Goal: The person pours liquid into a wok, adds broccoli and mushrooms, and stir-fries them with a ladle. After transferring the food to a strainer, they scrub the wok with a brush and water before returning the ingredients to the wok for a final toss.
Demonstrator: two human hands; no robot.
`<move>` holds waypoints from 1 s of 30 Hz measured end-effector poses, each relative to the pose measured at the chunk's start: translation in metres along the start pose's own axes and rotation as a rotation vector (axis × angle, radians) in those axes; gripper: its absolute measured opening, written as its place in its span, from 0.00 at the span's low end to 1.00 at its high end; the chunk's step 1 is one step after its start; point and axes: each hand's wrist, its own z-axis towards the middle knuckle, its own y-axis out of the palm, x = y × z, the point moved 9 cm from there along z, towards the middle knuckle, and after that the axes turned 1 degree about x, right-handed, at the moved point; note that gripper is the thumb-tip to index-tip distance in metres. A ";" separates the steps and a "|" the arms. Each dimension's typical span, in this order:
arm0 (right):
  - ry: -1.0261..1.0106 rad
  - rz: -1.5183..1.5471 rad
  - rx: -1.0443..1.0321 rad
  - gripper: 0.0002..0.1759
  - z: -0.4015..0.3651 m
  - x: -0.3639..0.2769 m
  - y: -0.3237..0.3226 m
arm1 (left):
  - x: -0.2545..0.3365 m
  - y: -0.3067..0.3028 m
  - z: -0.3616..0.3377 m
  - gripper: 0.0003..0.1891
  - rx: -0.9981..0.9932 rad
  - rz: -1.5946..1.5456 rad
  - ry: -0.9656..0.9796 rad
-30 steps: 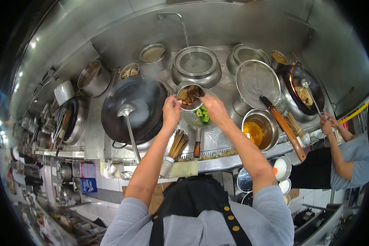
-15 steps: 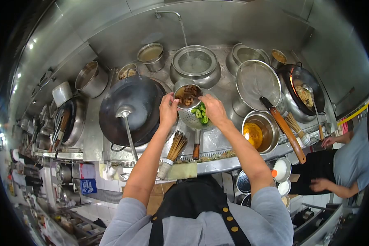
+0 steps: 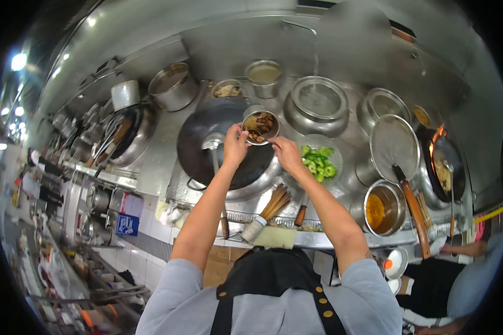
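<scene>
My left hand (image 3: 235, 143) and my right hand (image 3: 285, 153) both grip a small metal bowl (image 3: 261, 124) of brown meat pieces in sauce. The bowl is tilted over the right rim of a large black wok (image 3: 218, 139). A metal ladle (image 3: 213, 146) rests in the wok with its handle pointing toward me. Just right of my right hand, a perforated strainer (image 3: 336, 152) holds green vegetable pieces (image 3: 317, 162).
A lidded steel pot (image 3: 317, 103), open pots (image 3: 173, 84), a pot of orange oil (image 3: 381, 209), a wire skimmer (image 3: 394, 142) and a bamboo brush (image 3: 271, 209) crowd the range. At far right a second wok (image 3: 444, 170) flames, with a co-worker's arm (image 3: 469, 248).
The bowl and both hands have moved left, off the strainer and over the wok's edge. The view has shifted left too. The co-worker's hand has left the far wok's ladle.
</scene>
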 end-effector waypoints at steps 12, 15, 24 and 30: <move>0.004 -0.081 0.149 0.09 0.018 -0.077 0.038 | 0.024 -0.116 0.031 0.09 0.099 0.527 0.179; 0.211 -0.090 0.158 0.12 0.016 -0.077 0.012 | -0.013 -0.070 0.019 0.10 -0.132 0.193 -0.107; 0.686 0.295 0.685 0.18 -0.227 -0.057 -0.125 | 0.017 0.087 -0.135 0.10 -0.678 -0.145 -0.310; 0.977 0.265 0.706 0.22 -0.423 -0.103 -0.168 | 0.065 0.184 -0.327 0.05 -1.135 0.056 -0.154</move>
